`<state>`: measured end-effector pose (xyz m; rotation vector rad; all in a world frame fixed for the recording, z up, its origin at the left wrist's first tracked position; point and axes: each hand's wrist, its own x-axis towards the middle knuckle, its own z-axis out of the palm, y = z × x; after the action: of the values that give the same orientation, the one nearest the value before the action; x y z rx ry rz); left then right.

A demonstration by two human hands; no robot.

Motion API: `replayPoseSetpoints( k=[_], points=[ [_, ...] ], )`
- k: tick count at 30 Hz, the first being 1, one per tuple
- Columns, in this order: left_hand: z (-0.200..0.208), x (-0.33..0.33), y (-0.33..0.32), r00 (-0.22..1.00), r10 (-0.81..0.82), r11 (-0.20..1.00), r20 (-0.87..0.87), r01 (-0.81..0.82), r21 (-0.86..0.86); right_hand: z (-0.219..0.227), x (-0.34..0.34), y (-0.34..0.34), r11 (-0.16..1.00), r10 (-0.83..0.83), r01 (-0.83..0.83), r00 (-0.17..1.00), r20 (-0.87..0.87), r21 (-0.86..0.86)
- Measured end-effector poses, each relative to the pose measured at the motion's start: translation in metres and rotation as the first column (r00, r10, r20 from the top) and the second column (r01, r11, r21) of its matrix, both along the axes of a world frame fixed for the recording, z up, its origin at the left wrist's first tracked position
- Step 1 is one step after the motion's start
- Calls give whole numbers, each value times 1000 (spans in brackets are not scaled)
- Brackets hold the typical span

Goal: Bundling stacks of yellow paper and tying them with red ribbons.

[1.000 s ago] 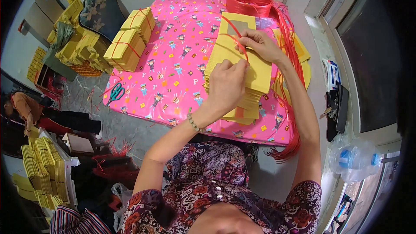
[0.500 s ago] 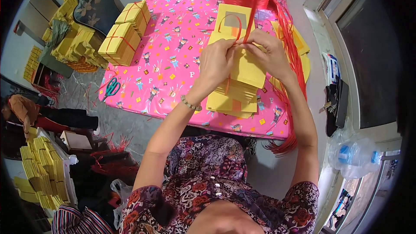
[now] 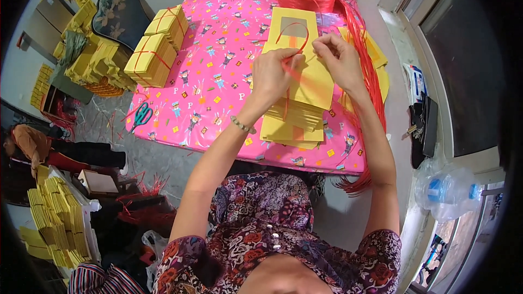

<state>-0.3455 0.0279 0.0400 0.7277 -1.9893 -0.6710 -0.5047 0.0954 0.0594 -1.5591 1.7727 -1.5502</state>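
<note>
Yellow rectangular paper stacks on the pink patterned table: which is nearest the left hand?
The yellow rectangular paper stack directly beneath the left hand; the two red-strapped yellow paper bundles stand apart, toward the pink patterned table's left edge.

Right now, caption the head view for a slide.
The left hand pinches a red strip above the yellow paper stack, the right hand nearby.

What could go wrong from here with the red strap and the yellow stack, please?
The red strap could slip loose, since only the left hand clearly holds it. The yellow stack might slide further out of line, as its layers sit unevenly. The teal scissors could be knocked off, lying by the edge of the pink-covered table.
</note>
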Motion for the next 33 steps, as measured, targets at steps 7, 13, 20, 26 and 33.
replayPoseSetpoints(
  k=[7, 13, 20, 26, 33],
  points=[
    [2, -2, 0, 997, 17, 1000, 76, -16, -14, -8, 2, -12, 995, 51, -29, 970, -237, 97],
    [-5, 0, -5, 998, 28, 995, 53, -23, -93, -28, -6, -16, 998, 49, -36, 927, -371, 44],
    [-4, -3, -5, 994, 30, 985, 102, -12, -173, 1, 8, -14, 984, 123, -116, 991, -43, 138],
    [-4, 7, -4, 993, -78, 979, 92, 94, -182, -12, 4, -20, 995, -65, 77, 982, -177, 67],
    [4, 25, -2, 964, -126, 930, 232, 197, -312, -28, 5, -17, 986, -162, 148, 942, -295, -71]
  ],
)
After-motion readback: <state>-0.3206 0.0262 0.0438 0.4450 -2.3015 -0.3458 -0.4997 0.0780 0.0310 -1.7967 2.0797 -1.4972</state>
